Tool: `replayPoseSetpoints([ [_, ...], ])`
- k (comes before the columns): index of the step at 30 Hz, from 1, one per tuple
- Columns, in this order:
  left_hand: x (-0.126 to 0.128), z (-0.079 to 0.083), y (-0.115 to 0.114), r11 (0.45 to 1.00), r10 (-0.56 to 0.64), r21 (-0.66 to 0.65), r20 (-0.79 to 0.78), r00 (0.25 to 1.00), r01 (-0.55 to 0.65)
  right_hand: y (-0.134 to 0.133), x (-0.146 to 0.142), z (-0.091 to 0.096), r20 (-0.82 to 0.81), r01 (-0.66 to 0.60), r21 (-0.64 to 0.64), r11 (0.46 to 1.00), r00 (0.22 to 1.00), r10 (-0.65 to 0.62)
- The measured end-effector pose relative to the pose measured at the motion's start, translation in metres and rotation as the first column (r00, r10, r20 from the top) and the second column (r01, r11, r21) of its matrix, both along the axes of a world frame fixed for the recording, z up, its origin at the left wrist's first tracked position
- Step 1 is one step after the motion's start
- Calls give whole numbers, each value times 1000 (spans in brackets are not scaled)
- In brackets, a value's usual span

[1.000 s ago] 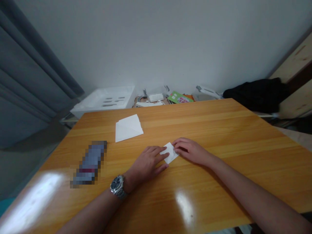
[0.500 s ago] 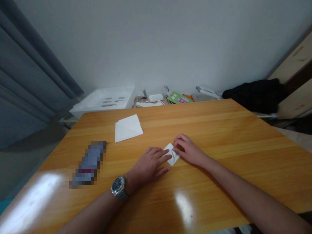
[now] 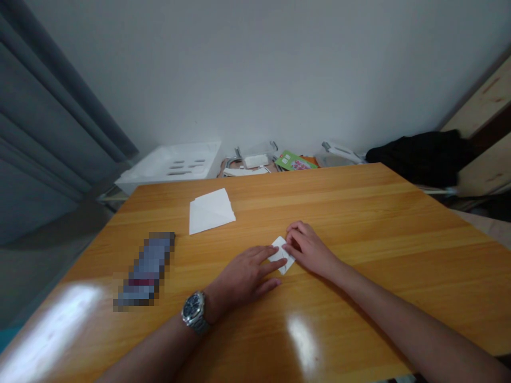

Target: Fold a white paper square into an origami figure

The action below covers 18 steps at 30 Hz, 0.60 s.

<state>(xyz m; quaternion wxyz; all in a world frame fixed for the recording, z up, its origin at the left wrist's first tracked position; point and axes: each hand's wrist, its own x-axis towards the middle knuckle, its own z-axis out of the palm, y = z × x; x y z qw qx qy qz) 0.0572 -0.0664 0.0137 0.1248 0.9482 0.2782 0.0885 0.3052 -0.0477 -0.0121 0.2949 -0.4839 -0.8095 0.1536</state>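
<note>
A small folded piece of white paper [image 3: 282, 267] lies on the wooden table, turned cornerwise towards me, with a crease across its face. My left hand [image 3: 249, 274], a metal watch on its wrist, rests over the left part of the paper; its fingers are stretched out and press it flat. From the other side, my right hand [image 3: 309, 247] has its thumb and curled fingers closed at the paper's right edge. Part of the paper is covered by the fingers of both hands.
A larger white paper sheet [image 3: 212, 211] lies farther back on the table [image 3: 359, 213]. At the left is a pixelated dark flat object [image 3: 147, 268]. Behind the table are a white tray [image 3: 171, 159], a green booklet [image 3: 294, 160] and a black cloth [image 3: 419, 158].
The left fingers have slid slightly to the right over the small paper. The right hand keeps almost the same place and pose at its edge.
</note>
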Motion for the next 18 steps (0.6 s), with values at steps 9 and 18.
replayPoseSetpoints([
  [9, -1, 0, 0, 1000, -17, 20, -7, 1000, 17, 2, 3, -1, -12, -35, 2, 999, 999, 35],
  [18, -2, 3, 0, 1000, -23, 18, 19, 1000, 22, 2, 1, -1, 19, -10, 0, 1000, 1000, 10],
])
